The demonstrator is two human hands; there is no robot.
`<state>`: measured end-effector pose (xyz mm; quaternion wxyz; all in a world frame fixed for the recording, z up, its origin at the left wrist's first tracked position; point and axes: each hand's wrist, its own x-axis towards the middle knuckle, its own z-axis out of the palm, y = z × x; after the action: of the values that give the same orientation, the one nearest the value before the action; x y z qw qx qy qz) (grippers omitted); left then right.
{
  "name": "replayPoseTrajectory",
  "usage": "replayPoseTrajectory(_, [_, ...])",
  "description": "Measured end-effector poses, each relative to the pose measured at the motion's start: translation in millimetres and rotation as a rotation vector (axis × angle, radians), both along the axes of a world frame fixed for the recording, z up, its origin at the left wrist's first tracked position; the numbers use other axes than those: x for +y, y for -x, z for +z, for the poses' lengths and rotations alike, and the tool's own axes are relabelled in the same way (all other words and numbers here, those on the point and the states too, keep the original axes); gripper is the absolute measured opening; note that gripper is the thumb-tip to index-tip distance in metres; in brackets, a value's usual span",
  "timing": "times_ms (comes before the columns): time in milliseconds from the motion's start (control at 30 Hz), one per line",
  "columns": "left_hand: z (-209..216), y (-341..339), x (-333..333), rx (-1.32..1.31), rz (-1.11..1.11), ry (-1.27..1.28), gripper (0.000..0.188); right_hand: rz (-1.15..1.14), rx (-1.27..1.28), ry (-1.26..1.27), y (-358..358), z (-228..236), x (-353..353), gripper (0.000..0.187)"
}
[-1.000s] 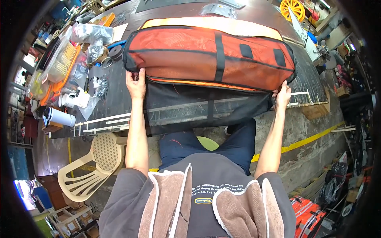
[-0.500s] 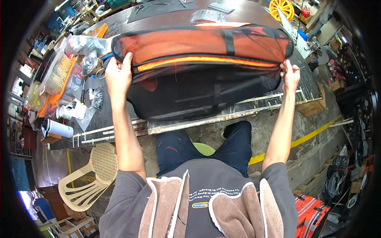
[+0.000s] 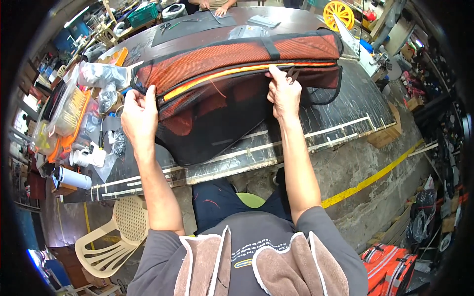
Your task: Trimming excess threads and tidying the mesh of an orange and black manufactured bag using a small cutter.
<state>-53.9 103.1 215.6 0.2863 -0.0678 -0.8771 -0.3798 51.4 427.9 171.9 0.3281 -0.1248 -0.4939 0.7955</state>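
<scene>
A long black mesh bag (image 3: 197,93) with orange-red fabric and a bright orange strip along its seam lies across the table, its near side draping toward the table edge. At the bag's left end, my left hand (image 3: 139,116) is closed on the black edging, thumb on top. My right hand (image 3: 285,93) pinches the seam right of the middle. A small dark metal tool (image 3: 293,74), perhaps thread snips, sticks out from its fingers; its grip is partly hidden. One loose orange thread (image 3: 217,89) hangs from the strip over the mesh.
On the dark table (image 3: 345,108), clear plastic bags (image 3: 101,74) and a parts box (image 3: 69,113) crowd the left, near a white cylinder (image 3: 74,177). Across the table, another person's hands (image 3: 219,10) work over a dark mat (image 3: 190,29). A beige chair (image 3: 118,232) stands at left.
My right hand has slid left along the seam from the bag's right end to right of the middle. The bag now slants, its left end nearer me. Another person's hands have come into view.
</scene>
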Motion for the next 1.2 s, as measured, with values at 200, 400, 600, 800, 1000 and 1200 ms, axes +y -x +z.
replayPoseTrajectory(200, [26.5,-28.9,46.7,0.578,-0.285,-0.029,0.043,-0.182,0.015,-0.182,24.9,-8.9,0.0,0.013])
replayPoseTrajectory(400, [44.8,21.6,134.8,0.607,-0.602,0.396,0.03,-0.099,-0.079,-0.108,47.8,14.4,-6.9,0.028])
replayPoseTrajectory(600, [27.9,26.9,145.9,0.528,-0.607,0.274,0.019,-0.138,-0.106,-0.132,60.6,26.7,-1.3,0.033])
replayPoseTrajectory(800, [12.7,17.4,144.1,0.746,-0.557,0.423,0.019,-0.103,-0.184,-0.041,33.5,31.2,11.3,0.046])
replayPoseTrajectory(1000, [21.5,17.0,147.3,0.932,-0.581,0.45,0.022,-0.183,-0.127,-0.177,44.4,49.9,19.7,0.034])
replayPoseTrajectory(1200, [42.9,-20.4,122.0,0.932,-0.6,0.473,0.028,-0.119,-0.079,-0.471,-8.6,107.4,4.0,0.043])
